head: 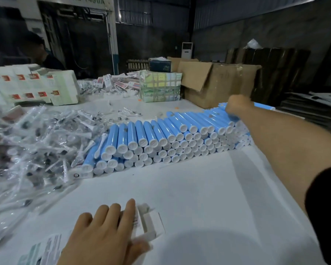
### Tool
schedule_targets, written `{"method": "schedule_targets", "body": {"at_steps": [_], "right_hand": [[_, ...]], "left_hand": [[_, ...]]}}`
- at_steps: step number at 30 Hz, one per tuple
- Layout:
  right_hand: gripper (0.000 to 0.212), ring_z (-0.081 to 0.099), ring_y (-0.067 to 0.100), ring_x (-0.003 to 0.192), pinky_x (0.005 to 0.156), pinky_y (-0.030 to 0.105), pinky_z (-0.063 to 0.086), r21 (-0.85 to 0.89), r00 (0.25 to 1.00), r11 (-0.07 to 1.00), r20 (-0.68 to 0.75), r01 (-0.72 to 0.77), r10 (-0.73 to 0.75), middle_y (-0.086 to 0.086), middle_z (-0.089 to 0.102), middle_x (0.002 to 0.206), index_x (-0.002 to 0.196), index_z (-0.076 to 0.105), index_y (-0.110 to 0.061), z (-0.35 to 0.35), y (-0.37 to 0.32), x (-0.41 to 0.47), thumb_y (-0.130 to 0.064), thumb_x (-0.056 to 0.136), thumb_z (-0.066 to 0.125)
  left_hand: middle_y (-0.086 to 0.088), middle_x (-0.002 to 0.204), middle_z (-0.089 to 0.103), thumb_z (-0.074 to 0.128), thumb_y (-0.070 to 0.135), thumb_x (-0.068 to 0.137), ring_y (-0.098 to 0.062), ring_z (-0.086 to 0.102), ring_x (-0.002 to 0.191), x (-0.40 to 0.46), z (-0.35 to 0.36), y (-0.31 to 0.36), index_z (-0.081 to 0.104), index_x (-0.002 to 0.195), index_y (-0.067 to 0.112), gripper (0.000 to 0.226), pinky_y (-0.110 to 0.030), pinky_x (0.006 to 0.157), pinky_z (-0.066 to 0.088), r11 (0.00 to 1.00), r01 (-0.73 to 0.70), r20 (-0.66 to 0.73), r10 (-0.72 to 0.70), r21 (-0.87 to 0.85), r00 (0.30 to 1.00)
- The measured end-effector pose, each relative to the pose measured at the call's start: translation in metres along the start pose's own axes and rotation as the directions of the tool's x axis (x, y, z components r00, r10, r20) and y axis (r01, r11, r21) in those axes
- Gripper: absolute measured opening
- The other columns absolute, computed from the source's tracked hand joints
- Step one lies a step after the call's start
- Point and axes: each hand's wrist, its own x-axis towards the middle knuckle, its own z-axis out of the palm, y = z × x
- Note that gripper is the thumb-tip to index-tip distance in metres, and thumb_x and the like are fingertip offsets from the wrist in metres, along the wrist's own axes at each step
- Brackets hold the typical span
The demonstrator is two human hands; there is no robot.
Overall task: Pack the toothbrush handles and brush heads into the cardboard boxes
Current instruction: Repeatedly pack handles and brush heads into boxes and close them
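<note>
Where our white table (208, 188) spreads out, the blue handles (161, 136) lie stacked in a long bank running from centre toward 2 o'clock, white caps facing us. At 6 o'clock a small white box (151, 222) rests on the table, its end flaps open. Our left hand (103, 232) lies flat over the box's left part, fingers spread and extended, thumb beside its near edge; it presses rather than clasps. Our right hand (235, 106) reaches to 1 o'clock, at the far end of the handles, fingers curled down onto the top row; whether they have closed on a handle we cannot tell. At 9 o'clock sprawls a heap of bagged brush heads (36, 142), touching the near end of the handles, one loose head lying across them. Printed flat cartons (36, 85) stand at 11 o'clock. Beyond, at 12 o'clock, sit a taped bundle (161, 87) and a brown carton (218, 83) with one flap hanging open.
</note>
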Motion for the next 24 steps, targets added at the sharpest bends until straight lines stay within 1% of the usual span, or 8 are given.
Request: {"method": "schedule_targets", "body": {"at_steps": [7, 10, 12, 14, 17, 19, 22, 24], "right_hand": [[0.022, 0.058, 0.032, 0.097, 0.07, 0.032, 0.041, -0.017, 0.998, 1.0, 0.065, -0.004, 0.005, 0.013, 0.062, 0.115, 0.103, 0.063, -0.008, 0.001, -0.008, 0.013, -0.021, 0.085, 0.061], [0.034, 0.06, 0.033, 0.091, 0.068, 0.031, 0.041, 0.131, 1.0, 0.991, -0.006, 0.031, -0.031, 0.019, 0.064, 0.106, 0.098, 0.064, -0.001, -0.014, -0.013, 0.001, -0.034, 0.086, 0.064], [0.036, 0.057, 0.03, 0.068, 0.06, 0.029, 0.039, 0.347, 0.997, 0.936, -0.069, 0.064, -0.042, 0.02, 0.064, 0.083, 0.077, 0.062, 0.003, -0.033, -0.02, -0.018, -0.032, 0.084, 0.064], [0.033, 0.047, 0.021, 0.052, 0.048, 0.026, 0.037, 0.646, 0.994, 0.757, -0.104, 0.095, -0.036, 0.013, 0.053, 0.065, 0.07, 0.056, 0.0, -0.051, -0.025, -0.049, -0.028, 0.083, 0.063], [0.007, 0.047, 0.014, 0.038, 0.034, 0.016, 0.036, 0.966, 0.992, 0.238, -0.08, 0.101, -0.093, 0.01, 0.05, 0.064, 0.087, 0.053, -0.01, -0.06, -0.028, -0.117, -0.015, 0.085, 0.058], [0.033, 0.05, 0.015, 0.035, 0.034, 0.02, 0.04, 0.998, 0.982, -0.047, -0.037, 0.029, -0.187, 0.015, 0.053, 0.069, 0.115, 0.039, -0.018, -0.053, -0.029, -0.17, -0.007, 0.088, 0.055], [0.082, 0.062, 0.024, 0.045, 0.042, 0.029, 0.051, 0.972, 0.978, -0.229, 0.01, -0.059, -0.21, 0.015, 0.065, 0.07, 0.146, 0.011, -0.037, -0.031, -0.039, -0.239, 0.0, 0.088, 0.056], [0.086, 0.064, 0.026, 0.048, 0.045, 0.03, 0.053, 0.949, 0.977, -0.295, 0.052, -0.114, -0.208, 0.013, 0.068, 0.072, 0.148, 0.007, -0.037, -0.014, -0.051, -0.27, 0.002, 0.088, 0.056]], "left_hand": [[-0.007, 0.062, 0.059, 0.035, 0.069, 0.075, -0.026, 0.057, 0.049, 0.002, -0.003, 0.002, 0.076, 0.093, 0.003, 0.08, -0.036, 0.042, 0.044, 0.998, 0.014, 0.072, -0.018, 0.057, 0.997], [-0.005, 0.067, 0.061, 0.035, 0.068, 0.072, -0.026, 0.059, 0.054, 0.003, -0.009, 0.004, 0.075, 0.094, 0.005, 0.078, -0.037, 0.044, 0.046, 0.997, 0.039, 0.109, -0.045, 0.06, 0.993], [-0.004, 0.07, 0.062, 0.034, 0.067, 0.073, -0.026, 0.06, 0.058, 0.003, -0.014, 0.007, 0.074, 0.096, 0.006, 0.077, -0.038, 0.046, 0.047, 0.996, 0.063, 0.142, -0.071, 0.06, 0.987], [-0.002, 0.075, 0.063, 0.034, 0.068, 0.075, -0.025, 0.061, 0.062, 0.003, -0.019, 0.009, 0.073, 0.101, 0.007, 0.076, -0.039, 0.049, 0.048, 0.994, 0.091, 0.176, -0.101, 0.064, 0.979], [-0.001, 0.081, 0.063, 0.032, 0.07, 0.077, -0.026, 0.061, 0.069, 0.006, -0.029, 0.008, 0.069, 0.107, 0.009, 0.077, -0.038, 0.055, 0.047, 0.982, 0.18, 0.211, -0.189, 0.061, 0.959], [0.0, 0.082, 0.063, 0.03, 0.069, 0.079, -0.026, 0.061, 0.071, 0.008, -0.035, 0.007, 0.067, 0.108, 0.011, 0.075, -0.038, 0.056, 0.046, 0.97, 0.227, 0.21, -0.24, 0.083, 0.948], [-0.002, 0.084, 0.064, 0.027, 0.069, 0.08, -0.027, 0.061, 0.074, 0.008, -0.042, 0.006, 0.066, 0.11, 0.01, 0.077, -0.037, 0.059, 0.046, 0.962, 0.259, 0.192, -0.272, 0.088, 0.943], [-0.004, 0.088, 0.064, 0.025, 0.07, 0.083, -0.028, 0.061, 0.077, 0.007, -0.045, 0.006, 0.064, 0.114, 0.01, 0.079, -0.038, 0.062, 0.045, 0.961, 0.267, 0.187, -0.277, 0.076, 0.942]]}}
